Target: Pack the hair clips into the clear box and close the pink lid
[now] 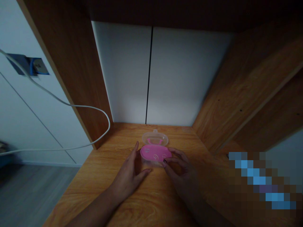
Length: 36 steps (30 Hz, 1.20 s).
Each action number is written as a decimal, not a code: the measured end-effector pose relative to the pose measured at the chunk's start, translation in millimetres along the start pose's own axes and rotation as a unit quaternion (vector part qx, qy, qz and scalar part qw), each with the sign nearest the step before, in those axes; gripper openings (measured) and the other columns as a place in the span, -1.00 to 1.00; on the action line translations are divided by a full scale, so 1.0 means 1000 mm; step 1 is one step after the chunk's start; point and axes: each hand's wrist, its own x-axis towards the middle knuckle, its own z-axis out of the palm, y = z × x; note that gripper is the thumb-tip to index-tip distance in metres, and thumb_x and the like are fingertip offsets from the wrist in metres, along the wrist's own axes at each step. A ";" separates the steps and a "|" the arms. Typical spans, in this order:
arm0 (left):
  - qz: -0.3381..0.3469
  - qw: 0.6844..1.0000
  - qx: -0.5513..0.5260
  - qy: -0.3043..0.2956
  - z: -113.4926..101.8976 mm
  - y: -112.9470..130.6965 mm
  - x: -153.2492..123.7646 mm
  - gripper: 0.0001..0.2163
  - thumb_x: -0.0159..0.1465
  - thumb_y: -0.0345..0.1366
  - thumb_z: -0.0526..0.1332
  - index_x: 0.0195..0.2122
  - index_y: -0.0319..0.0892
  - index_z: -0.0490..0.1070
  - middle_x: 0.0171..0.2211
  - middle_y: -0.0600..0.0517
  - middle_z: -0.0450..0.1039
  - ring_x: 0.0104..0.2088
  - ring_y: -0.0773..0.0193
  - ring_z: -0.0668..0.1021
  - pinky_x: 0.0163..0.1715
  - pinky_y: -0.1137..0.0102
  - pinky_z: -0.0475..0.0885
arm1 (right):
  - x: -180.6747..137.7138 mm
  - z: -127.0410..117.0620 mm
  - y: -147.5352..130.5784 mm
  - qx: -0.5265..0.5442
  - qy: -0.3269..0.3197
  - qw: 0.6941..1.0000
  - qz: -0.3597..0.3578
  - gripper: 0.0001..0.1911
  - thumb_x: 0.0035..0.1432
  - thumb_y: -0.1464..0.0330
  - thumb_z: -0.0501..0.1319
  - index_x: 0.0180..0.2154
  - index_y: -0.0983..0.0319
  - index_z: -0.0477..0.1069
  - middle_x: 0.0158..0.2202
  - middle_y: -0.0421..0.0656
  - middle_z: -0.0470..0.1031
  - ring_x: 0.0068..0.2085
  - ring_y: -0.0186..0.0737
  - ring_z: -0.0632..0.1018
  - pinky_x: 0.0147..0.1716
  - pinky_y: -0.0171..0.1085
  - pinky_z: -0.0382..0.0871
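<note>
So there's a clear plastic oval box (151,164) with a pink oval top piece (152,152) bearing pale loopy marks (prints or loose loops, I can't tell) on the wooden counter (132,201). It sits near the back edge, roughly midway between the two side edges. Just behind it, closer to that back edge, is a clear oval lid (155,136) with a pink handle (155,141).

Left hand (129,176) is at the box's left end, thumb and fingers spread wide apart, thumb in front; can't tell if it's touching. Right hand (183,171) is at the right end, with thumb and index tips close together by a small dark curved bit (164,161) at the pink piece's front right. Whether they're clamped on it, I can't tell.

A white cable (104,115) loops over by the counter's back left corner.
</note>
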 end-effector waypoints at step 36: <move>-0.009 0.999 -0.034 -0.004 -0.008 0.009 0.001 -0.15 0.10 -0.38 0.43 0.32 0.00 -0.04 0.05 -0.07 0.41 0.04 0.10 0.51 0.12 0.11 0.40 | 0.001 0.003 0.007 0.319 -0.017 0.929 0.188 -0.36 0.21 0.10 0.27 0.26 0.01 0.16 0.22 -0.10 0.38 0.20 -0.04 0.43 0.23 0.04 0.25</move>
